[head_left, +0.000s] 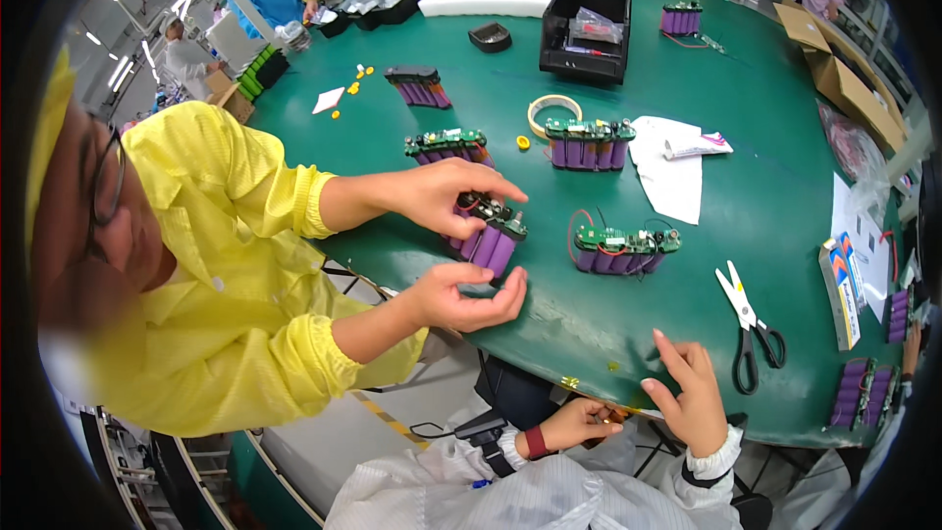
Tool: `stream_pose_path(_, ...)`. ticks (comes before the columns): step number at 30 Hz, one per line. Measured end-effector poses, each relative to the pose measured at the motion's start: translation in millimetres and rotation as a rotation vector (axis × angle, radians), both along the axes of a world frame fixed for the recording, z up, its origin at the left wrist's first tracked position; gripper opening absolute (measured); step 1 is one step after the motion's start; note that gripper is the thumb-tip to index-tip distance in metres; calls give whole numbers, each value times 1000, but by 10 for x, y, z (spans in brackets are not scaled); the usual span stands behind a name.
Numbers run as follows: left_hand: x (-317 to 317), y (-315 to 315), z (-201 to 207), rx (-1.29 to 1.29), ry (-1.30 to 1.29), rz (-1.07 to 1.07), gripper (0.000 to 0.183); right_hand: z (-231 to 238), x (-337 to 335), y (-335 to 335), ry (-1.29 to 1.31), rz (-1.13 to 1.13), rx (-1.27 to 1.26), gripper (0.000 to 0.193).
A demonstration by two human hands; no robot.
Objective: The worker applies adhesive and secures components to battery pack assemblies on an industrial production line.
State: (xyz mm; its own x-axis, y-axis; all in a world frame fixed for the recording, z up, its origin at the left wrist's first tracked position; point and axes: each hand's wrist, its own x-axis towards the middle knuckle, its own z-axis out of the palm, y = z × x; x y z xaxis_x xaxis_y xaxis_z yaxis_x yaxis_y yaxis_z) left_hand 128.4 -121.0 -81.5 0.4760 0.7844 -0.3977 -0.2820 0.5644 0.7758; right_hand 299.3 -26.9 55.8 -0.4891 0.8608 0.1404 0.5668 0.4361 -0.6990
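Observation:
At the table's near edge, my left hand (577,424) is closed on a small shiny amber piece (612,416), partly hidden by the fingers. My right hand (693,391) is raised just over the edge, its thumb and index finger apart and nothing visible in them. Small bits of yellow tape (570,382) stick to the table edge between the hands. Beyond my hands stands a purple battery pack (626,250) with a green circuit board and wires on top. To my left, a co-worker in yellow sleeves holds another battery pack (488,243) in both hands.
Black-handled scissors (748,326) lie to the right on the green table (677,314), near a narrow box (840,292). Farther off are more battery packs (589,144), a tape roll (554,114), a white sheet with a tube (699,144) and a black bin (586,31).

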Motion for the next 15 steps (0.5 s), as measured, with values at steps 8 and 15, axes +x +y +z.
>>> stream_pose_path(8, -14, 6, 17, 102, 140, -126, 30, 349, -298, 309, -295, -256, 110, 52)
stream_pose_path(15, 45, -68, 61, 97, 69, 34, 35, -14, 866, 177, -246, -506, 280, 27)
